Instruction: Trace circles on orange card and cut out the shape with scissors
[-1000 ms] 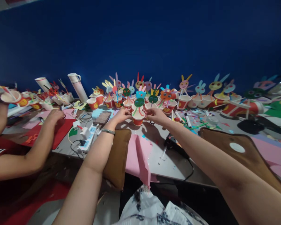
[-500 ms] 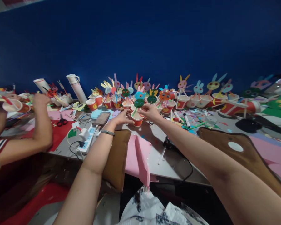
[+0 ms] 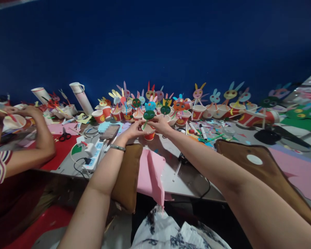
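Note:
A red and white paper cup (image 3: 149, 135) stands on the table in front of me. My left hand (image 3: 135, 130), with a bangle at its wrist, grips the cup's left rim between thumb and fingers. Above the cup is a green paper face (image 3: 149, 114) on a thin strip that runs down into it. My right hand (image 3: 160, 124) reaches over the cup's right side, its fingers closed at the strip just below the face; the exact pinch is partly hidden. Behind are several similar cups with paper rabbit faces, such as an orange one (image 3: 180, 105).
A power strip (image 3: 95, 155), a phone (image 3: 110, 132) and a brown pouch (image 3: 126, 176) lie to the left. Pink paper (image 3: 151, 173) hangs over the front edge. Markers and scraps lie right, near a brown case (image 3: 248, 162). At far left a co-worker's arm (image 3: 38, 145) bends over another cup.
The whole view has shifted slightly, so things sit a little further left. My right fingers have moved inward over the cup, toward the strip. My left hand stays at the rim.

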Available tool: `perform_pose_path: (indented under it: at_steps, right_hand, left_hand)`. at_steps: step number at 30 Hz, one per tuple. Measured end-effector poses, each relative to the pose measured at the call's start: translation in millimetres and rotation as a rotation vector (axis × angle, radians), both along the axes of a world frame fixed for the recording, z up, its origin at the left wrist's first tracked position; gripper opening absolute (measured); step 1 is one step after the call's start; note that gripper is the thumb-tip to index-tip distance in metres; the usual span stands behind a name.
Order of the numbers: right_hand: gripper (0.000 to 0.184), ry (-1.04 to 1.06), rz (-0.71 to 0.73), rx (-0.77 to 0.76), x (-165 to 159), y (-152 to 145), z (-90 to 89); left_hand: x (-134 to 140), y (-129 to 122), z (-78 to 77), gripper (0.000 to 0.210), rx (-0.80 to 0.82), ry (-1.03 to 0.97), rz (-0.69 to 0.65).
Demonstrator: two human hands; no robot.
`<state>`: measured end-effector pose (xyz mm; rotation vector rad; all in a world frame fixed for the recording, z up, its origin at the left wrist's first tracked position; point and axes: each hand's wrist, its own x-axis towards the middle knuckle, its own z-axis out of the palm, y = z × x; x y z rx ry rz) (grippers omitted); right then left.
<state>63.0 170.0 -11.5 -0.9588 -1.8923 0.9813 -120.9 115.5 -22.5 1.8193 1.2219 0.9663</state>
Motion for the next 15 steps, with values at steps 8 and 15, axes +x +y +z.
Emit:
perform_pose_path:
  at_steps: [8,15]
  right_hand:
    - [0.022,-0.094,-0.028,0.021,-2.5,-6.0,5.9]
    - [0.029,-0.234,-0.145,0.139,20.7,-32.8,17.9]
  left_hand:
    - [2.9,-2.4,2.4,0.066,0.028,0.01,0.024]
    - [-3.5,-1.8,3.9,0.062,0.035,0.004,0.068]
